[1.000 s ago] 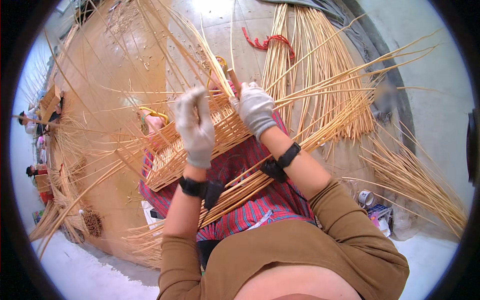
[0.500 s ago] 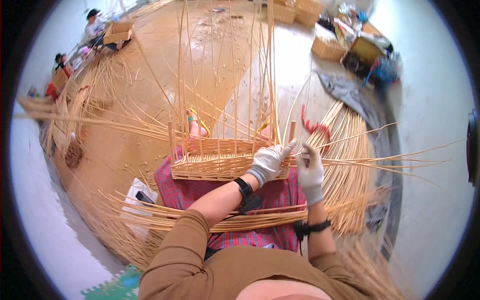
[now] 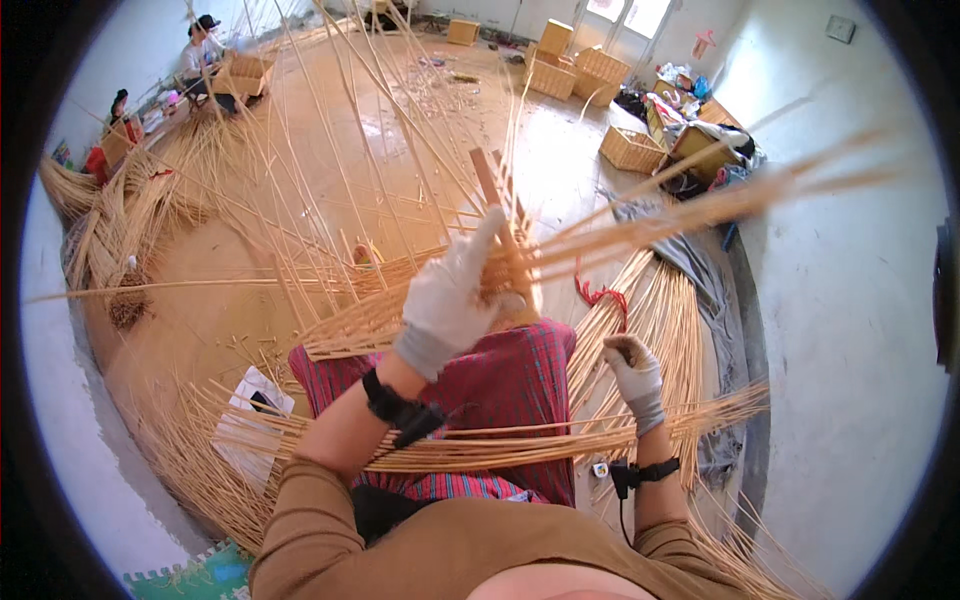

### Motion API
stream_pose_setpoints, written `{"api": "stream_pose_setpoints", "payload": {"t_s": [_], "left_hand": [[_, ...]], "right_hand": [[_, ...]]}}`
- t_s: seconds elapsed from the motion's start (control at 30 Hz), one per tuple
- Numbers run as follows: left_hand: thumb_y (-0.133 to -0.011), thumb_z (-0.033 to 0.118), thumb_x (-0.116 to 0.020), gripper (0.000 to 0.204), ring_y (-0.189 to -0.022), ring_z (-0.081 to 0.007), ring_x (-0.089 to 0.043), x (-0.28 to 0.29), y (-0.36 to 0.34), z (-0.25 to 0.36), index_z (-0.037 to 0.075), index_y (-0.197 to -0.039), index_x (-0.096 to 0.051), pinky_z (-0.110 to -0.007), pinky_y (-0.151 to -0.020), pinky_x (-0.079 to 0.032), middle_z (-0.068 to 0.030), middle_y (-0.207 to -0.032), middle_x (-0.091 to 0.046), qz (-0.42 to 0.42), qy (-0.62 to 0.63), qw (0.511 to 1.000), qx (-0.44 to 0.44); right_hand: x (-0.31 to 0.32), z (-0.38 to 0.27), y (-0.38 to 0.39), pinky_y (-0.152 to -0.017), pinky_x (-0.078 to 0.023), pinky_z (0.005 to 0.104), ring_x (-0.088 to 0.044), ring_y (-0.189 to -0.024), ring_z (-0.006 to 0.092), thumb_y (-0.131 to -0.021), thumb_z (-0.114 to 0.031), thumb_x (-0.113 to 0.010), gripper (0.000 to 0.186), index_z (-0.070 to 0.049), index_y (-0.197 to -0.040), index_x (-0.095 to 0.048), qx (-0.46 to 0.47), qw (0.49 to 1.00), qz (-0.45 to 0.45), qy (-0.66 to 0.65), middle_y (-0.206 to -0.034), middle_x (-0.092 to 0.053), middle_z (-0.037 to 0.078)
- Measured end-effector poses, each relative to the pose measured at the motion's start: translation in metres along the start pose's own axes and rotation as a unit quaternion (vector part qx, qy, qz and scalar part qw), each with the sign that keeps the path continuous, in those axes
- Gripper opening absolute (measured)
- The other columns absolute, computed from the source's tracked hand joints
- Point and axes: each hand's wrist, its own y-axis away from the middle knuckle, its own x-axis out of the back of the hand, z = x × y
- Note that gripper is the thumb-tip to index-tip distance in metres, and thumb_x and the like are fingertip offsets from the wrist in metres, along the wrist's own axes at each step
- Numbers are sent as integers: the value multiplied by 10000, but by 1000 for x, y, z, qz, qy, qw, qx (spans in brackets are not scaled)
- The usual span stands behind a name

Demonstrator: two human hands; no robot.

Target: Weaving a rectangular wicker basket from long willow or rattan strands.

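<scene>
A partly woven wicker basket (image 3: 350, 318) rests tilted over the plaid cloth (image 3: 500, 385) on my lap, its right end raised. Tall thin rods stand up from its sides. My left hand (image 3: 445, 300), in a white glove, grips the basket's right end near a thick upright stake (image 3: 484, 178), thumb and fingers around the weave. Loose rod ends (image 3: 700, 222) stick out to the right, blurred by motion. Away from the basket, my gloved right hand (image 3: 634, 375) hovers above a bundle of rods (image 3: 660, 310) with curled fingers; whatever they may pinch is too small to see.
More rods (image 3: 490, 452) lie across my lap. A red cord (image 3: 600, 294) lies on the right bundle. Finished baskets (image 3: 632, 150) stand at the far right beside a pile of bags. Two people (image 3: 200, 60) sit at the far left near heaped rods (image 3: 150, 185).
The basket has turned and tilted, its right end rising and swinging away from me. My left hand moved left and up with it. My right hand dropped away from the basket.
</scene>
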Motion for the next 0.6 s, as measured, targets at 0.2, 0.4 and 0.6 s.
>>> {"api": "stream_pose_setpoints", "payload": {"t_s": [0.2, 0.4, 0.6], "left_hand": [[-784, 529, -744, 791, -615, -190, -604, 16, 31, 68, 231, -1477, -504, -329, -516, -457, -5, -797, -595, -86, -47, 962, -253], [-895, 518, -600, 689, -610, -141, -559, -2, 53, 83, 308, -1527, -424, -321, -490, -440, 20, -772, -509, -103, -48, 936, -334], [-885, 473, -647, 664, -710, -169, -629, -15, 63, 108, 329, -1503, -453, -332, -558, -495, 3, -814, -572, -122, -45, 938, -321]], "right_hand": [[-33, -99, -104, -889, -521, 360, -679, -1047, 269, -919, -237, -716, 493, -66, -1357, -568, 301, 900, 134, 286, -1144, -687, 154], [-40, -58, -167, -1157, -357, 466, -425, -1413, 304, -955, -249, -671, 923, -210, -1626, -38, 335, 935, 105, -53, -1573, -362, 181], [-10, -39, -138, -1068, -441, 398, -545, -1308, 283, -954, -251, -642, 813, -154, -1614, -177, 323, 932, 165, -16, -1385, -577, 189]]}}
